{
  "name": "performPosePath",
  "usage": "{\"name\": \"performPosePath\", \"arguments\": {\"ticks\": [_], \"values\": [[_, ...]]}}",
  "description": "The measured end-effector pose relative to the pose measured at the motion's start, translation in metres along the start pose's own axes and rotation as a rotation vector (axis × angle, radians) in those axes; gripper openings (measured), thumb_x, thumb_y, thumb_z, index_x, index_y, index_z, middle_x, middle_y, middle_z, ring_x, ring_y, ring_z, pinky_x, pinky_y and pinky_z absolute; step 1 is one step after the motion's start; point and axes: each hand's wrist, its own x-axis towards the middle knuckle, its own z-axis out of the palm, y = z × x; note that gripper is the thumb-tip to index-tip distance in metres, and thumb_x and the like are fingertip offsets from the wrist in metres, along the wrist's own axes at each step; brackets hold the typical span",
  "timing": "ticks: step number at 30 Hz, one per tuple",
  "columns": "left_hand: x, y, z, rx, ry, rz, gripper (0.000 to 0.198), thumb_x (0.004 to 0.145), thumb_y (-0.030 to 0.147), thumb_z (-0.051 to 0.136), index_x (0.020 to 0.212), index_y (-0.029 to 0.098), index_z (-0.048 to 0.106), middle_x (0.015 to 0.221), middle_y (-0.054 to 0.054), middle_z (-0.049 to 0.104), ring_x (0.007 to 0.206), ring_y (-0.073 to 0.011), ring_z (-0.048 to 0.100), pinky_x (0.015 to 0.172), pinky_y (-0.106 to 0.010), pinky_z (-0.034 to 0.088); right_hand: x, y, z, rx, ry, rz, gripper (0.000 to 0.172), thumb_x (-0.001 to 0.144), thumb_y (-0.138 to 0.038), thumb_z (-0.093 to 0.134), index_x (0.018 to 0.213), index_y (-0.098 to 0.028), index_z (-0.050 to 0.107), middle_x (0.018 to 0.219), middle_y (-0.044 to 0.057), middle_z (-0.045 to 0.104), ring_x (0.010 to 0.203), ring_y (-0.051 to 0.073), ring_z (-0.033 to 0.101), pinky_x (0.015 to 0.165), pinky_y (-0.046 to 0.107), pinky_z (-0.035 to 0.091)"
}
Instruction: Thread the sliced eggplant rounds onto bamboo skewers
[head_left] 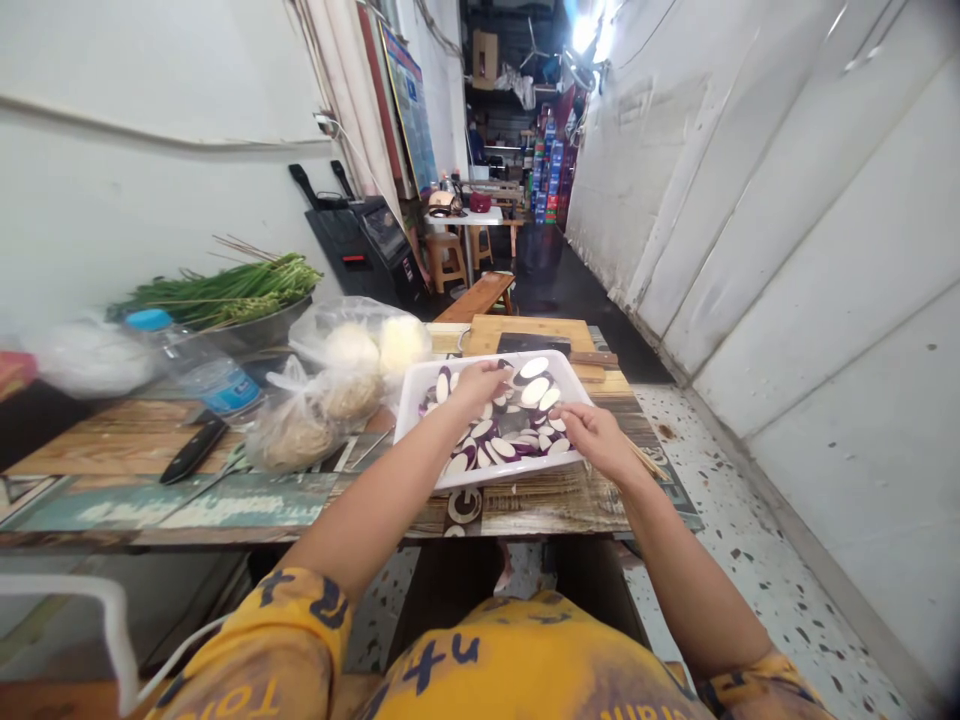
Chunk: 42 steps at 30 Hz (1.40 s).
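A white plastic tray (409,410) holds many oval eggplant slices (501,447) with white flesh and purple skin. My left hand (481,388) reaches over the tray's far part, fingers pinched on what looks like an eggplant slice at the fingertips. Over the tray's right side, my right hand (594,432) is closed, thumb and fingertips together beside the slices. Whatever it grips is too small to make out. Thin bamboo skewers (646,460) show just right of this hand, partly covered by it.
Behind the tray, a cleaver (592,358) rests on a wooden cutting board (525,329). Bagged food (292,440), a water bottle (206,375), a black-handled knife (193,450) and a metal bowl (259,325) of greens occupy the left. A white wall (825,250) runs along the right.
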Motion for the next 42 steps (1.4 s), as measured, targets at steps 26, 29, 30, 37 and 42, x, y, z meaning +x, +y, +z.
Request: {"name": "performPosePath", "arguments": {"ticks": [26,29,30,37,42], "values": [[0.005,0.005,-0.006,-0.187,0.043,-0.027,0.043,0.065,0.0,0.049,0.103,0.018,0.052,0.075,-0.005,0.062,0.063,-0.0144,0.061,0.063,-0.032,0.052,-0.001,-0.007,-0.002,-0.069,-0.058,0.058,0.039,0.08,-0.039,0.042,0.092,-0.012,0.067,0.051,-0.003,0.042,0.048,0.008,0.035,0.046,0.02,0.027],[0.005,0.006,-0.005,-0.24,0.006,0.04,0.055,0.062,-0.001,0.05,0.113,0.019,0.045,0.072,-0.002,0.059,0.064,-0.0148,0.061,0.064,-0.032,0.052,0.0,-0.01,-0.003,-0.092,-0.078,0.047,0.038,0.08,-0.037,0.042,0.091,-0.012,0.067,0.051,-0.003,0.042,0.048,0.008,0.035,0.046,0.02,0.027],[0.005,0.006,-0.005,-0.242,0.009,0.07,0.055,0.062,-0.001,0.052,0.113,0.018,0.045,0.07,-0.001,0.058,0.063,-0.014,0.061,0.063,-0.029,0.051,0.0,-0.011,-0.003,-0.101,-0.087,0.043,0.038,0.08,-0.036,0.042,0.091,-0.011,0.068,0.051,-0.003,0.042,0.048,0.008,0.035,0.046,0.02,0.027],[0.012,0.002,-0.01,-0.181,0.12,0.089,0.042,0.064,0.007,0.063,0.103,0.017,0.052,0.079,-0.004,0.065,0.052,-0.0058,0.049,0.044,-0.015,0.03,-0.001,-0.011,-0.004,-0.101,-0.071,0.017,0.037,0.08,-0.037,0.042,0.09,-0.012,0.067,0.052,-0.002,0.046,0.048,0.009,0.037,0.047,0.02,0.029],[0.009,0.008,-0.01,-0.299,0.066,-0.026,0.007,0.073,0.01,0.062,0.079,0.011,0.059,0.071,-0.005,0.063,0.049,-0.0052,0.049,0.046,-0.016,0.037,-0.001,-0.01,-0.003,-0.114,-0.061,0.025,0.037,0.08,-0.038,0.042,0.09,-0.012,0.068,0.052,-0.002,0.046,0.048,0.009,0.036,0.047,0.021,0.029]]}}
